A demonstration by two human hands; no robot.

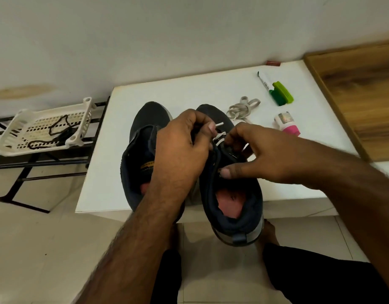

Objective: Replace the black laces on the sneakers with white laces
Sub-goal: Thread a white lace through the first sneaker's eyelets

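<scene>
Both sneakers sit on the white desk (101,172), the right sneaker (230,207) overhanging its near edge. The left hand (184,141) pinches its white lace (218,135); the right hand (255,154) curls onto its eyelets. Bare desk lies left.

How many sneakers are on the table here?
2. Left sneaker sits beside the right sneaker, both on the white table, partly covered by the hands.

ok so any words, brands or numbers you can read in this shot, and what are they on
Nothing reads clearly.
Left sneaker, yellow insole tag: letters like "CAM", too blurred to be sure.
White-and-green marker: print too small.
Pink-based bottle: label blurred.
Red item at the table's far edge: unreadable.
</scene>
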